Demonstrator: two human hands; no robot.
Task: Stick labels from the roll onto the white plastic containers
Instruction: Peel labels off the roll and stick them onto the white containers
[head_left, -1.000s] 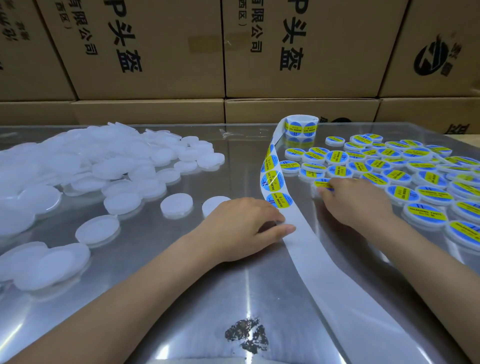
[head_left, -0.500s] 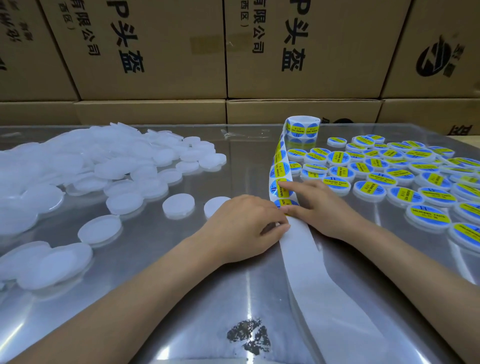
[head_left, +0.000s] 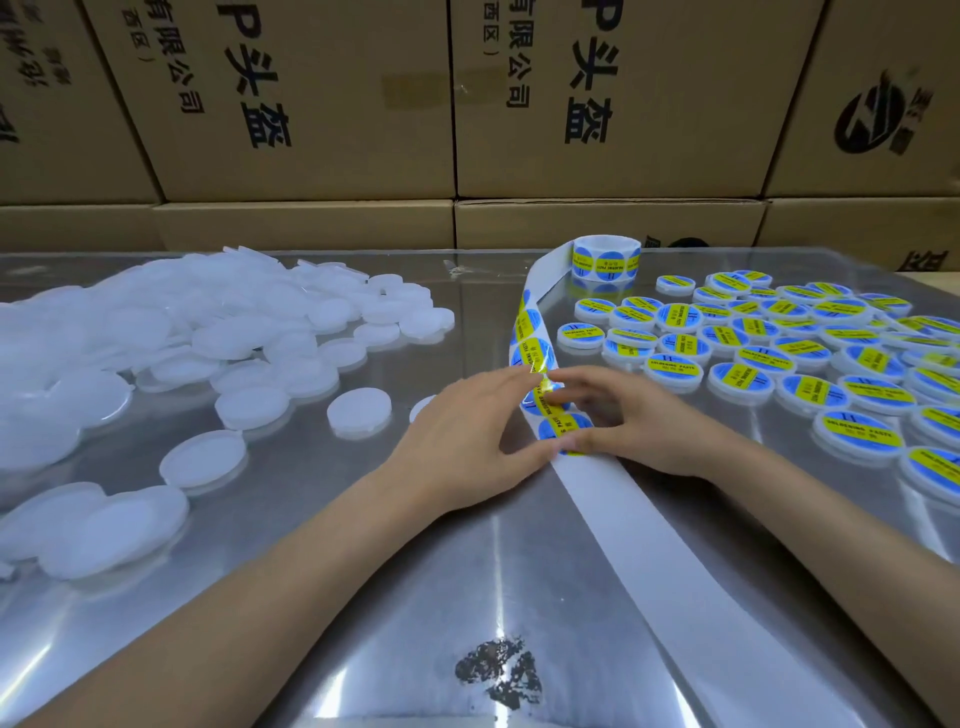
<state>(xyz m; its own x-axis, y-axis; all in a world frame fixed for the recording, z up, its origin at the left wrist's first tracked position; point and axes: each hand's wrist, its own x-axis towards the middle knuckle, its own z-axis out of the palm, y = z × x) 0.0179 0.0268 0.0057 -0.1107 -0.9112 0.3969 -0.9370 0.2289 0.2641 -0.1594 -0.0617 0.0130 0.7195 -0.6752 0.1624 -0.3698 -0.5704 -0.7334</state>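
— Labels (head_left: 535, 358) sit on a long white strip (head_left: 675, 561) that runs from the roll (head_left: 605, 258) at the back of the shiny desk (head_left: 311, 597).
— What do the hands do?
— The left hand (head_left: 467, 441) and the right hand (head_left: 634, 421) both pinch the strip.
— And the containers?
— Plain white containers (head_left: 358, 413) lie on the left. Labelled containers (head_left: 810, 358) lie on the right.

Stacked cardboard boxes (head_left: 322, 98) printed with black characters back a shiny, glare-streaked metal table (head_left: 415, 597).
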